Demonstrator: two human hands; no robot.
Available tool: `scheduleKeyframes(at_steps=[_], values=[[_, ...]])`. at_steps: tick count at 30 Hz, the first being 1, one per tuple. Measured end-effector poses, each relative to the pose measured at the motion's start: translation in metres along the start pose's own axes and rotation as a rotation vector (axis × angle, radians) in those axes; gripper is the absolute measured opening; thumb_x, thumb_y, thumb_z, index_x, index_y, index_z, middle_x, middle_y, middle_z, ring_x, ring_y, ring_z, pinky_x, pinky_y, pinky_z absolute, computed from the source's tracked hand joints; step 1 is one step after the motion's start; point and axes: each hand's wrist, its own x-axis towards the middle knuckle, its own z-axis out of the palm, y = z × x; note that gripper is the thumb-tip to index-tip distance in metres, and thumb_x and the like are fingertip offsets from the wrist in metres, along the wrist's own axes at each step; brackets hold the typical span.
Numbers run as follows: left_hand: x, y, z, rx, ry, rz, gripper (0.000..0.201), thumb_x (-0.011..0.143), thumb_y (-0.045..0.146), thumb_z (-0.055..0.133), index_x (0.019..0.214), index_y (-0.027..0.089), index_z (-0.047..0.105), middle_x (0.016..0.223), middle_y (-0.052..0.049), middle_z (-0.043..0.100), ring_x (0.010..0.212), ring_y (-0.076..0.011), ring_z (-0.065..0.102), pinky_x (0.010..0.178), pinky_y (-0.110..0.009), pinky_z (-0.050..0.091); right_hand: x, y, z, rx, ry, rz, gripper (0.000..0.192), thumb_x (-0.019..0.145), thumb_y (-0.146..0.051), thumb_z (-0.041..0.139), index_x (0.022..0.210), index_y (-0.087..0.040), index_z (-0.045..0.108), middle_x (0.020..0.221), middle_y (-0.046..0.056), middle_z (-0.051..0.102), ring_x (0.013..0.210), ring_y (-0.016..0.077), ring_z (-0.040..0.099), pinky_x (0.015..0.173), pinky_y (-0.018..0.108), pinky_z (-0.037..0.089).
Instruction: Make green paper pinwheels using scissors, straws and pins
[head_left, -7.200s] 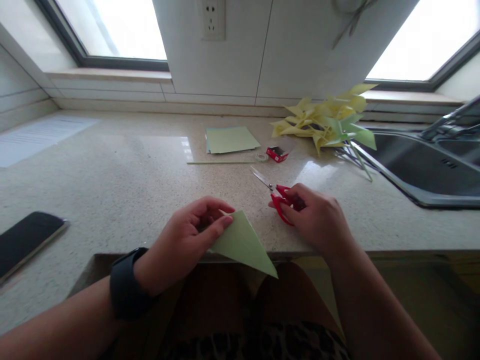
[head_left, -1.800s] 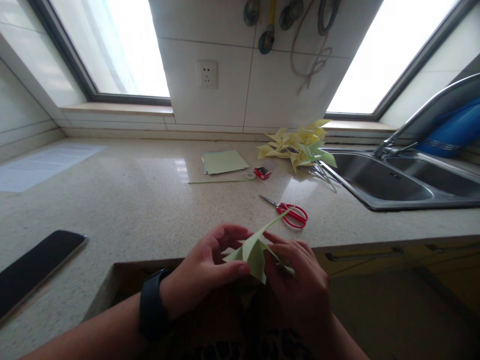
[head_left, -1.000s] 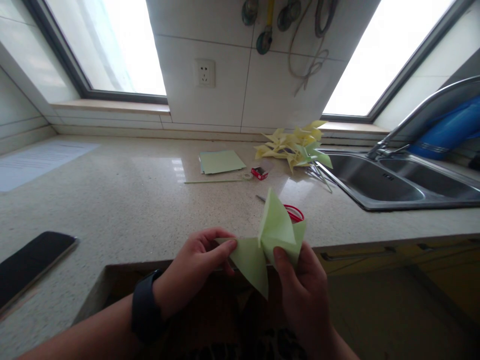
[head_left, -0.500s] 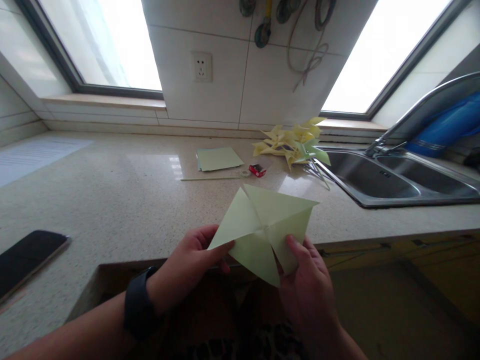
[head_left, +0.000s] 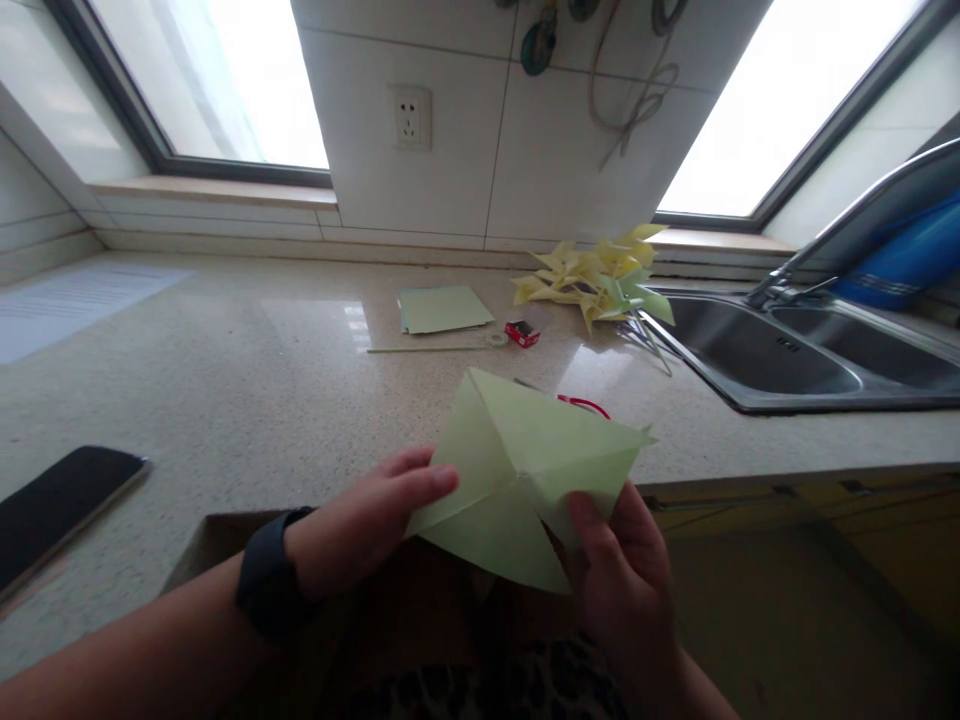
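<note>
Both hands hold a pale green square of paper (head_left: 517, 440) just off the counter's front edge. Cuts run in from its corners, and creases meet near its middle. My left hand (head_left: 390, 500) pinches the left side, thumb on top and fingers behind. At the right, my right hand (head_left: 619, 550) grips the paper with its thumb in front beside a cut. Behind the sheet, a red-handled tool (head_left: 585, 403) lies on the counter, mostly hidden; a thin dark tip shows too.
Farther back lie a paper stack (head_left: 446, 309), a thin stick (head_left: 427, 349), a tape roll (head_left: 496, 340) and a small red box (head_left: 523, 333). Paper pinwheels (head_left: 592, 275) rest beside the sink (head_left: 750, 350). A phone (head_left: 67, 515) and a printed sheet (head_left: 82, 300) lie left.
My left thumb has shifted onto the paper's left face, and the sheet has tilted and dropped slightly. The red-handled tool now shows behind it. The view has tipped down a little.
</note>
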Motion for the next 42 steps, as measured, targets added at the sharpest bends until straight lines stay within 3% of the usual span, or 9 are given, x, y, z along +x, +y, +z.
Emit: scheduleKeyframes(at_steps=[3, 8, 13, 20, 32, 42], values=[[0.003, -0.006, 0.0, 0.085, 0.097, -0.107, 0.037, 0.078, 0.032, 0.084, 0.112, 0.018, 0.075, 0.104, -0.009, 0.079, 0.09, -0.0224, 0.074, 0.084, -0.032, 0.054, -0.001, -0.001, 0.003, 0.066, -0.011, 0.072, 0.029, 0.09, -0.038, 0.067, 0.118, -0.029, 0.069, 0.115, 0.007, 0.076, 0.1, 0.0267, 0.073, 0.085, 0.041, 0.06], [0.006, -0.012, -0.002, 0.078, 0.138, -0.058, 0.032, 0.083, 0.032, 0.081, 0.112, 0.018, 0.076, 0.11, -0.009, 0.079, 0.099, -0.0227, 0.073, 0.093, -0.034, 0.053, 0.003, -0.007, 0.013, 0.241, 0.014, 0.309, 0.037, 0.08, -0.042, 0.076, 0.114, -0.027, 0.072, 0.11, 0.008, 0.078, 0.091, 0.0285, 0.076, 0.076, 0.042, 0.063], [0.006, -0.014, -0.003, 0.0, 0.14, -0.074, 0.031, 0.084, 0.027, 0.08, 0.113, 0.018, 0.076, 0.109, -0.009, 0.079, 0.098, -0.0236, 0.074, 0.094, -0.036, 0.053, 0.007, -0.014, 0.016, 0.297, 0.018, 0.413, 0.042, 0.076, -0.039, 0.08, 0.113, -0.023, 0.072, 0.105, 0.01, 0.079, 0.084, 0.0267, 0.076, 0.072, 0.039, 0.063], [0.004, -0.012, 0.003, -0.114, 0.121, -0.089, 0.028, 0.082, 0.024, 0.081, 0.109, 0.016, 0.078, 0.104, -0.009, 0.08, 0.092, -0.0221, 0.075, 0.09, -0.033, 0.055, 0.007, -0.018, 0.013, 0.247, -0.024, 0.446, 0.038, 0.078, -0.039, 0.078, 0.111, -0.022, 0.074, 0.099, 0.01, 0.079, 0.076, 0.028, 0.076, 0.067, 0.042, 0.063], [0.005, -0.012, 0.002, -0.13, 0.119, -0.105, 0.026, 0.082, 0.024, 0.08, 0.107, 0.015, 0.078, 0.1, -0.009, 0.08, 0.089, -0.0197, 0.074, 0.086, -0.03, 0.054, 0.01, -0.024, 0.017, 0.331, 0.022, 0.526, 0.036, 0.068, -0.034, 0.084, 0.1, -0.02, 0.076, 0.088, 0.01, 0.08, 0.067, 0.0266, 0.074, 0.06, 0.038, 0.062], [0.005, -0.008, 0.006, -0.145, 0.173, -0.13, 0.031, 0.074, 0.025, 0.086, 0.101, 0.013, 0.078, 0.095, -0.009, 0.08, 0.083, -0.0182, 0.073, 0.083, -0.029, 0.055, 0.01, -0.026, 0.017, 0.35, 0.041, 0.554, 0.042, 0.071, -0.03, 0.084, 0.111, -0.021, 0.074, 0.094, 0.009, 0.08, 0.073, 0.0245, 0.075, 0.064, 0.034, 0.061]])
